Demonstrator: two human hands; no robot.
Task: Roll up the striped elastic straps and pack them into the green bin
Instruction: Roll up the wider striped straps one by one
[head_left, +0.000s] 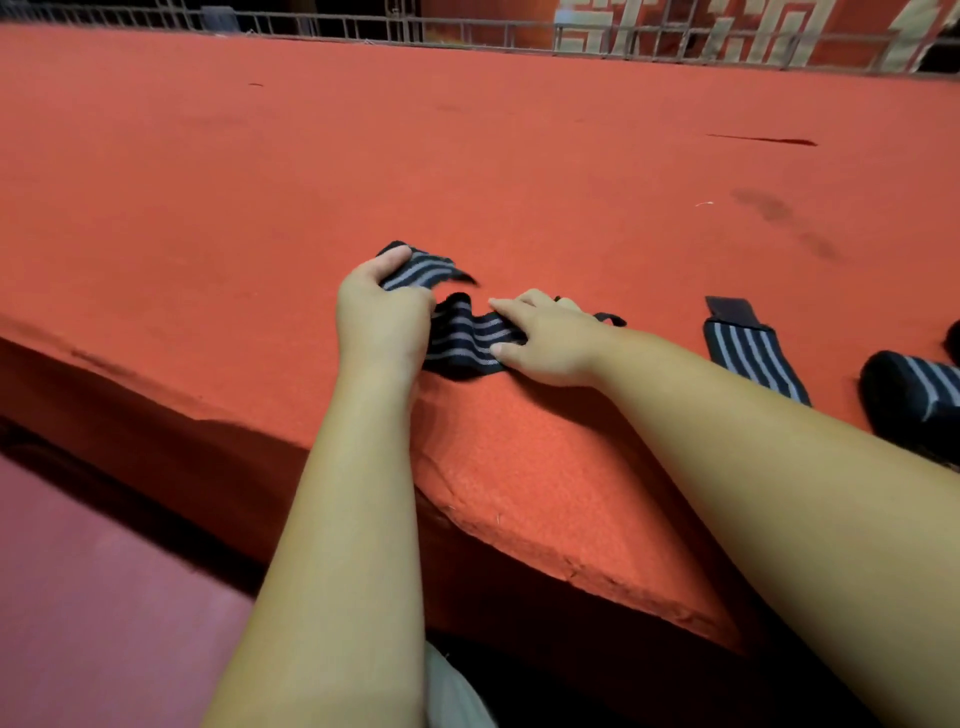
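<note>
Striped elastic strap (467, 335) on the red worktop (467, 156) looks soft and springy, my left hand (382, 325) fingers clamped on its end, best rolling start, right hand (545, 343) fingers straight, pinning it.

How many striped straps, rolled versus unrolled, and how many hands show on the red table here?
Unrolled striped straps: 2 (held strap, flat strap)
Rolled striped straps: 1 (rolled strap)
Hands: 2 (left hand, right hand)
Total: 5
Dark shape at right edge: not identifiable, uncounted.
</note>
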